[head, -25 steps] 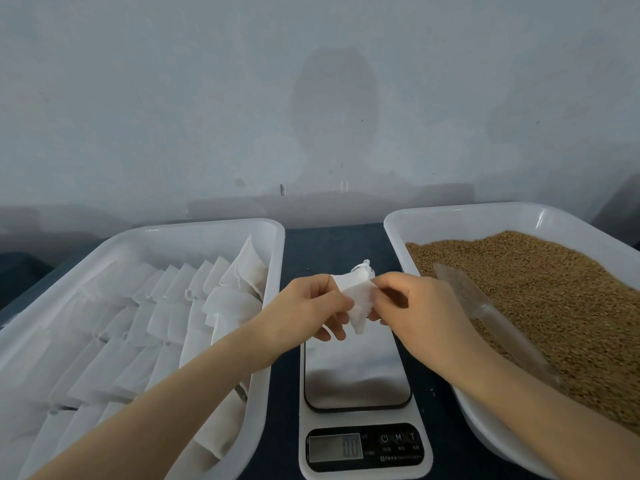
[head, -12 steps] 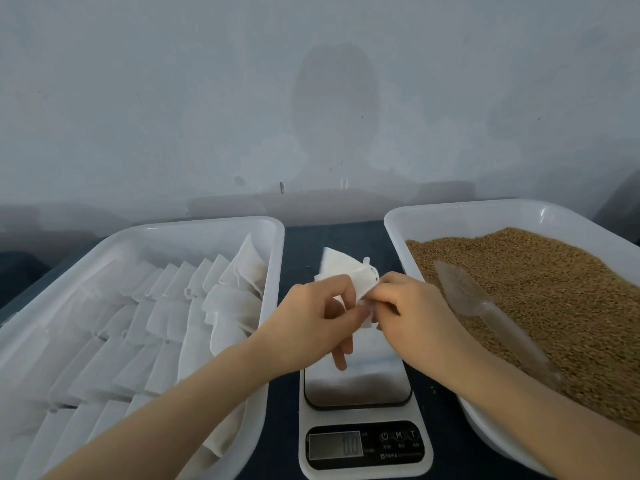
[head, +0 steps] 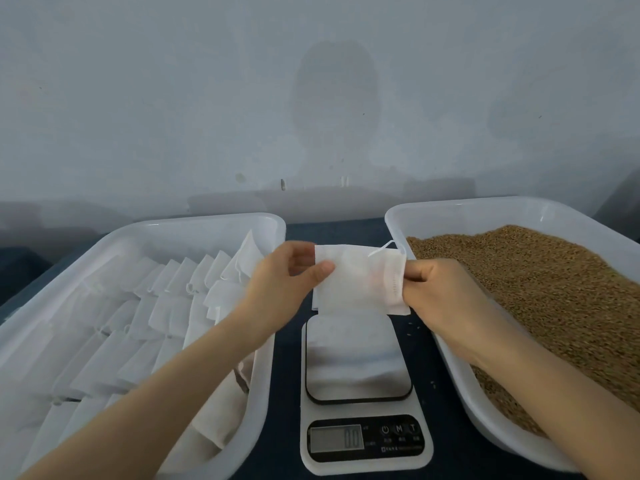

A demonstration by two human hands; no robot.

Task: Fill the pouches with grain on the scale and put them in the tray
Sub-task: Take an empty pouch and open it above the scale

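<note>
Now both hands — left (head: 284, 282), right (head: 436, 289) — pinch the pouch (head: 360, 282) taut.

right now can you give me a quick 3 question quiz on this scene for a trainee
1. True or false: only the left hand holds the flat white fabric pouch.
2. Fill in: the brown grain lies in the white plastic tray on the person's ___ side.
3. Where do the spare white pouches lie? A: nowhere in view. B: in the grain tray. C: in the left white plastic tray.
Key: 1 false, the right hand pinches its other end; 2 right; 3 C.
</note>
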